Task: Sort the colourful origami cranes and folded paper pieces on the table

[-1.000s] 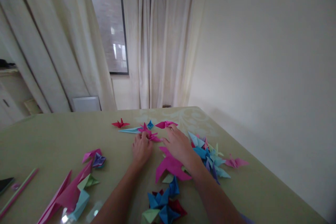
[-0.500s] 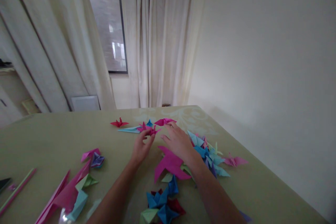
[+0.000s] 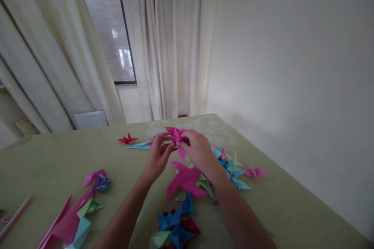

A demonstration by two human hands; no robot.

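My left hand (image 3: pixel 157 155) and my right hand (image 3: pixel 198 151) meet over the far middle of the table. Between their pinched fingertips is a pink origami figure (image 3: pixel 177 134) with several pointed flaps; the fingers hide part of it. Just below on the table lies a flat pink pinwheel-shaped paper (image 3: pixel 185 181). Left of my left hand rest a red origami crane (image 3: pixel 127 139) and a long light-blue folded paper (image 3: pixel 138 145). Blue and light-blue folded papers (image 3: pixel 233 169) are heaped beside my right wrist.
A pink paper crane (image 3: pixel 255 172) sits near the right edge of the green-covered table (image 3: pixel 125 186). Blue origami pieces (image 3: pixel 172 220) are clustered at the front. Pink folded paper (image 3: pixel 68 223) and a pink-green stick (image 3: pixel 16 218) lie on the left. Curtains (image 3: pixel 175 46) hang behind.
My right hand has drawn in beside the left, and both now hold the pink figure together, raised. Earlier the hands were apart, each at pink folded paper. The view has shifted slightly.
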